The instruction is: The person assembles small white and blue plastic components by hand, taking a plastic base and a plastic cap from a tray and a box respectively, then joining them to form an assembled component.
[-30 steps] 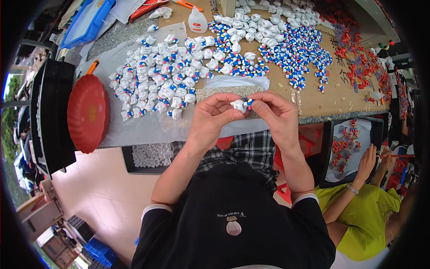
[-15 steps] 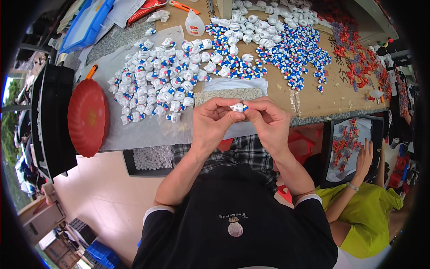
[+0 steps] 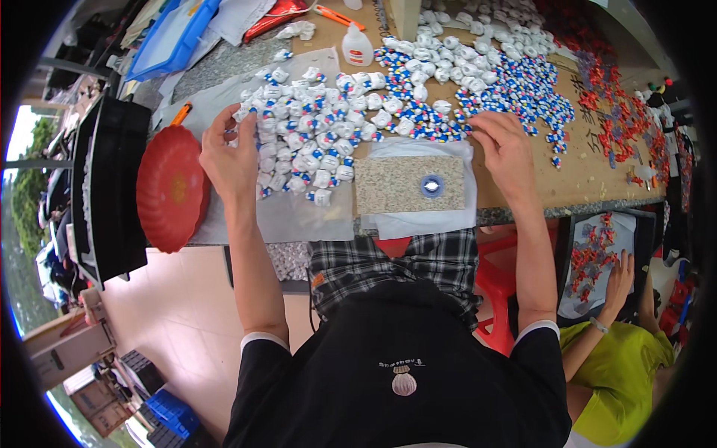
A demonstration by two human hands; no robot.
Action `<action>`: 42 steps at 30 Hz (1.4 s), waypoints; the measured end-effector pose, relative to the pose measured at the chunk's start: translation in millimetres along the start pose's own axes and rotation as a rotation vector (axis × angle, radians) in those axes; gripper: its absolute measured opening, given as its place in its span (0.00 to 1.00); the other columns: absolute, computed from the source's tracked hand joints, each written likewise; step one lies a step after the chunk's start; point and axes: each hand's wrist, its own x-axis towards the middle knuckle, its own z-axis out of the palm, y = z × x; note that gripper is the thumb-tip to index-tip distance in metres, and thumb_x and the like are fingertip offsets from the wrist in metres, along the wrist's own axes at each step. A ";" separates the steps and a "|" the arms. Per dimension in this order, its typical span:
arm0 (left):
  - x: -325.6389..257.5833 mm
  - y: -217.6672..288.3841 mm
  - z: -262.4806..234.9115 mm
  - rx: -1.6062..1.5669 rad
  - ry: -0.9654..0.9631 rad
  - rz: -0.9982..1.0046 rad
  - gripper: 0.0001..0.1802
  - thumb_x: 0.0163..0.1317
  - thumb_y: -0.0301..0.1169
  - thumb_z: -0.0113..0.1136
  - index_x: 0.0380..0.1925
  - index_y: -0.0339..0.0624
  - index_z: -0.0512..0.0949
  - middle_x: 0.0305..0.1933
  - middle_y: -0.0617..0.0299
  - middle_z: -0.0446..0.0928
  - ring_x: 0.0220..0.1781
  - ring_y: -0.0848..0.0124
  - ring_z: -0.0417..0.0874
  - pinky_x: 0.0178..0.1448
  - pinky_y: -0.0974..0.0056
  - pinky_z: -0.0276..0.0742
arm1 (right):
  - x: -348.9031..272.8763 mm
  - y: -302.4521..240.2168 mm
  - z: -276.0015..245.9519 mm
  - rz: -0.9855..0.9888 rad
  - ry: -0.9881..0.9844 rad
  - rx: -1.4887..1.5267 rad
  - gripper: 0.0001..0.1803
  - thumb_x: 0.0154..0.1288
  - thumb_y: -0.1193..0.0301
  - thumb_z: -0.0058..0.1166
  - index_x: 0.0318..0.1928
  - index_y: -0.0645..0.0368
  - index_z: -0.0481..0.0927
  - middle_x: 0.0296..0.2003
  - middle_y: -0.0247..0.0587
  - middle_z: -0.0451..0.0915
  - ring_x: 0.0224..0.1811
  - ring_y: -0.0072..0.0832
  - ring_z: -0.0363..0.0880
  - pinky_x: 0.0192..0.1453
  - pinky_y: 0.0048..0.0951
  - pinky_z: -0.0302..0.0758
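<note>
My left hand (image 3: 230,153) is at the left edge of a pile of small white figurines with blue parts (image 3: 299,127). Its thumb and forefinger close around one white figurine (image 3: 240,113). My right hand (image 3: 508,149) reaches to the near edge of a heap of small blue pieces (image 3: 508,93) with pink and yellow bits. Its thumb and forefinger tips come together there, and what lies between them is too small to make out. Between my hands lies a speckled stone slab (image 3: 388,183) on white sheeting, bearing a small round blue dish (image 3: 431,186) with a white centre.
A red scalloped tray (image 3: 173,190) stands at the left. A white squeeze bottle (image 3: 357,46), an orange cutter (image 3: 338,17) and a blue tray (image 3: 173,41) are farther back. White pieces (image 3: 478,52) lie behind the blue ones. At right, a co-worker's hand (image 3: 618,284) rests by red parts.
My hands have parted from above the slab, where both held a white figurine. The left went to the white pile, the right to the blue heap. The slab's blue dish now shows.
</note>
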 end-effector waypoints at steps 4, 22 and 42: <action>10.3 -19.1 4.6 0.183 -0.037 0.005 0.18 0.51 0.37 0.65 0.41 0.40 0.80 0.40 0.53 0.78 0.46 0.59 0.75 0.52 0.57 0.69 | -1.6 7.3 1.8 -0.015 -0.124 -0.040 0.08 0.53 0.78 0.55 0.36 0.61 0.79 0.35 0.42 0.78 0.39 0.40 0.74 0.43 0.35 0.71; -22.1 126.9 157.4 0.084 -0.754 0.822 0.11 0.53 0.29 0.58 0.36 0.42 0.81 0.31 0.52 0.79 0.41 0.56 0.75 0.50 0.56 0.70 | -11.9 3.0 -15.8 0.030 -0.207 -0.149 0.11 0.52 0.82 0.52 0.39 0.63 0.75 0.34 0.47 0.76 0.41 0.43 0.74 0.44 0.40 0.71; -88.8 63.2 40.5 -1.310 -0.808 -0.564 0.16 0.61 0.24 0.56 0.49 0.32 0.73 0.41 0.57 0.79 0.40 0.72 0.79 0.46 0.68 0.76 | -31.6 -60.7 1.3 -0.076 -0.345 0.124 0.08 0.51 0.77 0.57 0.35 0.60 0.81 0.29 0.39 0.75 0.37 0.36 0.74 0.40 0.34 0.72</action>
